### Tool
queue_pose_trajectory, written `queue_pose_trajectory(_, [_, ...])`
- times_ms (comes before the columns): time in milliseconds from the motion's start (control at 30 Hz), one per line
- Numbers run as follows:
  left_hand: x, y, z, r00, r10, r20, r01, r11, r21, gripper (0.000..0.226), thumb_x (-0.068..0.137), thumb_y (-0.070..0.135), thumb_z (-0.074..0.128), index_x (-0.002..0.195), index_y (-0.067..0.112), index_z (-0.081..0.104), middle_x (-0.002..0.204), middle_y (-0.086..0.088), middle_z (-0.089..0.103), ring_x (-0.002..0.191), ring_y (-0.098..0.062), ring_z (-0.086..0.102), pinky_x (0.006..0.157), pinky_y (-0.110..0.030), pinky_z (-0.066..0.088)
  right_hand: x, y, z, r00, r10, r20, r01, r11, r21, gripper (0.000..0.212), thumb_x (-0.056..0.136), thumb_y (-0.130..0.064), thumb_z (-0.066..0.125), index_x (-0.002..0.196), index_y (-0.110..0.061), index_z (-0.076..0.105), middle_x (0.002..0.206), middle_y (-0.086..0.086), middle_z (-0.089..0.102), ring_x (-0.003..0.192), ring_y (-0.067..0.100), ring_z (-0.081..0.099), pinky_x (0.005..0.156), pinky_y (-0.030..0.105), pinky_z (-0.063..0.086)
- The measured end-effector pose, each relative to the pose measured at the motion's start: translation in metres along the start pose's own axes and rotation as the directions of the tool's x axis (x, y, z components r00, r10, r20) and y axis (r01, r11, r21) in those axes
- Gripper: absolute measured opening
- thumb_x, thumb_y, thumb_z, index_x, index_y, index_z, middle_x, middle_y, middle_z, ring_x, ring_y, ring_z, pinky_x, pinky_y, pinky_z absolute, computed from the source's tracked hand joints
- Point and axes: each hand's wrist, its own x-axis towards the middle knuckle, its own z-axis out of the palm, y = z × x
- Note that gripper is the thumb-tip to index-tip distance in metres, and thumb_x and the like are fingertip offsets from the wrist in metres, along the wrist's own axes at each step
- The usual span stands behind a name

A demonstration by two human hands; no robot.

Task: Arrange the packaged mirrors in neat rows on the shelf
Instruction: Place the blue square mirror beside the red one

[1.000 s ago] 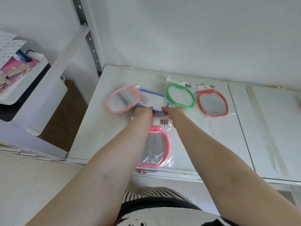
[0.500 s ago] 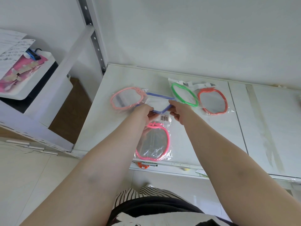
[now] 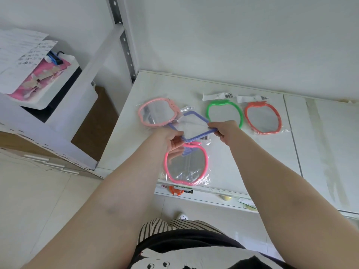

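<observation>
likely light but breakable, the blue-framed square mirror in slippery clear plastic wrap [image 3: 194, 127], lifted above the white shelf [image 3: 252, 152], is pinched at opposite corners by left hand [image 3: 172, 139] and right hand [image 3: 223, 129].

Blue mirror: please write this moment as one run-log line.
blue mirror | held by left hand and right hand | above shelf
</observation>
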Motion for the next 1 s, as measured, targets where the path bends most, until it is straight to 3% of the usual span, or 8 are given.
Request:
queue_pose_trajectory(200, [-0.021, -0.008, 0.014, 0.995, -0.041, 0.094, 0.046, 0.998, -0.041, 0.020, 0.091, 0.005, 0.060, 0.073, -0.001, 0.054, 0.065, -0.007, 0.053, 0.039, -0.012, 0.058, 0.037, -0.018, 0.052, -0.039, -0.004, -0.035, 0.999, -0.038, 0.009, 0.038, 0.998, -0.057, 0.029, 0.080, -0.017, 0.070, 0.063, -0.017, 0.048, 0.057, 0.001, 0.039, 0.028, 0.002, 0.031, 0.029, 0.013, 0.019])
queue_pose_trajectory(300, [-0.038, -0.009, 0.018, 0.985, -0.050, 0.164, 0.048, 0.999, 0.016, 0.017, 0.090, 0.003, 0.060, 0.075, 0.001, 0.055, 0.063, -0.007, 0.057, 0.053, -0.013, 0.060, 0.040, -0.021, 0.054, -0.069, 0.003, -0.056, 1.000, -0.023, 0.006, 0.023, 0.999, -0.046, 0.028, 0.081, -0.021, 0.072, 0.064, -0.016, 0.051, 0.059, 0.001, 0.043, 0.042, 0.005, 0.035, 0.031, 0.012, 0.018])
queue_pose_trajectory(400, [-0.060, -0.013, 0.019, 0.976, -0.026, 0.217, 0.010, 0.997, 0.072, 0.017, 0.091, 0.001, 0.058, 0.075, 0.001, 0.055, 0.071, -0.007, 0.054, 0.065, -0.014, 0.055, 0.040, -0.022, 0.054, -0.102, 0.016, -0.067, 1.000, -0.012, 0.002, 0.012, 0.998, 0.060, 0.020, 0.081, -0.020, 0.075, 0.072, -0.012, 0.060, 0.064, 0.001, 0.057, 0.044, 0.005, 0.053, 0.034, 0.010, 0.031])
queue_pose_trajectory(467, [-0.072, -0.018, 0.019, 0.973, 0.025, 0.229, -0.042, 0.997, 0.072, 0.018, 0.091, -0.001, 0.058, 0.074, 0.001, 0.054, 0.067, -0.007, 0.057, 0.060, -0.014, 0.058, 0.040, -0.021, 0.053, -0.123, 0.030, -0.070, 1.000, 0.002, 0.008, -0.003, 0.984, 0.176, 0.015, 0.081, -0.017, 0.075, 0.080, -0.008, 0.063, 0.069, 0.004, 0.065, 0.044, 0.005, 0.063, 0.039, 0.011, 0.045])
queue_pose_trajectory(567, [-0.091, -0.032, 0.016, 0.969, 0.111, 0.221, -0.128, 0.990, 0.064, 0.020, 0.090, -0.004, 0.057, 0.071, 0.001, 0.053, 0.038, -0.002, 0.060, 0.036, -0.010, 0.059, 0.040, -0.019, 0.052, -0.151, 0.056, -0.068, 1.000, 0.018, 0.010, -0.021, 0.920, 0.392, 0.011, 0.082, -0.007, 0.072, 0.083, -0.003, 0.063, 0.067, 0.007, 0.068, 0.049, 0.010, 0.068, 0.047, 0.016, 0.055])
queue_pose_trajectory(667, [-0.106, -0.049, 0.013, 0.958, 0.157, 0.240, -0.181, 0.980, 0.080, 0.022, 0.090, -0.004, 0.057, 0.070, 0.003, 0.052, 0.031, 0.002, 0.055, 0.040, -0.009, 0.058, 0.041, -0.017, 0.050, -0.177, 0.084, -0.064, 0.999, -0.005, -0.040, 0.025, 0.854, 0.519, 0.007, 0.084, -0.001, 0.068, 0.081, 0.000, 0.062, 0.067, 0.009, 0.067, 0.049, 0.012, 0.068, 0.049, 0.018, 0.056])
queue_pose_trajectory(833, [-0.132, -0.077, 0.019, 0.945, 0.160, 0.284, -0.215, 0.961, 0.173, 0.024, 0.092, -0.003, 0.054, 0.070, 0.006, 0.052, 0.029, 0.004, 0.052, 0.053, -0.011, 0.053, 0.044, -0.015, 0.049, -0.214, 0.122, -0.069, 0.989, -0.004, -0.147, 0.090, 0.803, 0.589, 0.007, 0.082, 0.001, 0.070, 0.081, 0.001, 0.063, 0.075, 0.011, 0.064, 0.066, 0.017, 0.066, 0.052, 0.019, 0.057])
queue_pose_trajectory(1000, [-0.155, -0.103, 0.044, 0.930, 0.140, 0.340, -0.228, 0.945, 0.235, 0.023, 0.093, -0.002, 0.053, 0.071, 0.006, 0.052, 0.031, 0.003, 0.054, 0.046, -0.009, 0.057, 0.041, -0.015, 0.050, -0.241, 0.151, -0.097, 0.974, 0.036, -0.225, 0.112, 0.784, 0.611, 0.010, 0.079, 0.000, 0.073, 0.080, 0.002, 0.063, 0.073, 0.012, 0.062, 0.068, 0.017, 0.065, 0.060, 0.023, 0.060])
